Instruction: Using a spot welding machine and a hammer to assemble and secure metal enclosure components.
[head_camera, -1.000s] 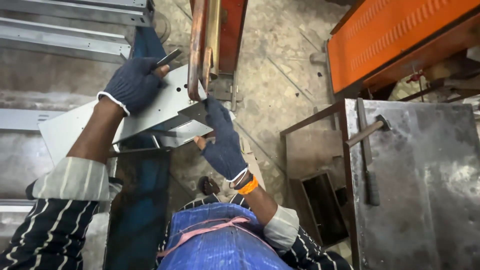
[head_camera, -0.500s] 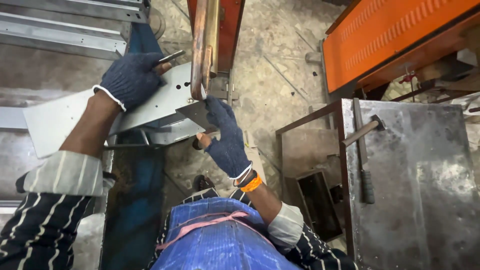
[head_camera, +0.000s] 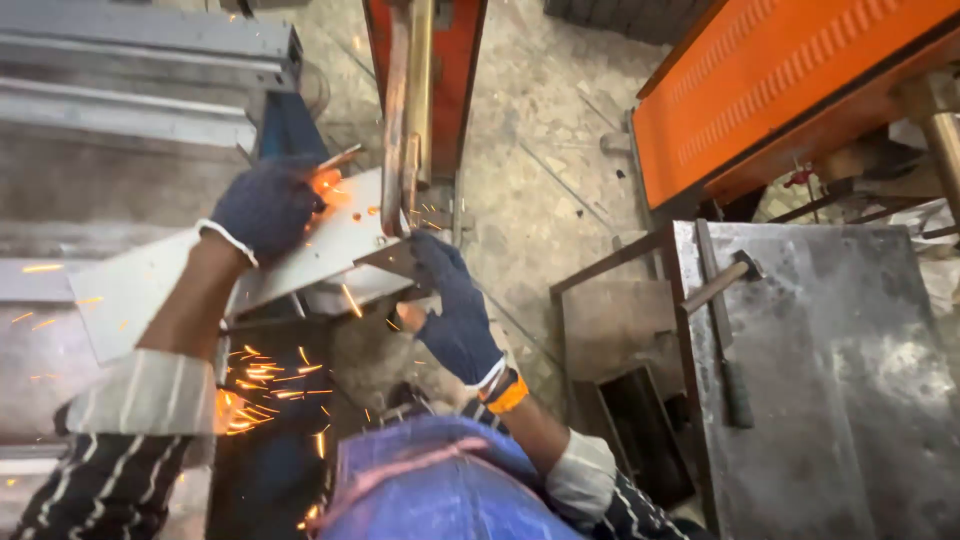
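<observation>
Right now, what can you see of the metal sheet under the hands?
The metal sheet is a flat, pale grey, dull piece, steel by the look, tilted so its right end sits higher. That end meets the upright arm of the orange machine, where orange sparks fly off and fall below. The left hand, in a dark glove, presses on its top; the right hand, gloved too, holds its lower right edge. Its left end juts out free.

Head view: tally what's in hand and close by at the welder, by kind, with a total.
Gloved hands: 2, left hand pressing the sheet, right hand under its edge
Bent metal sheet: 1
Copper welding arm: 1
Orange machine cover: 1
Hammer on the steel table: 1
Steel table: 1
Total: 7
</observation>
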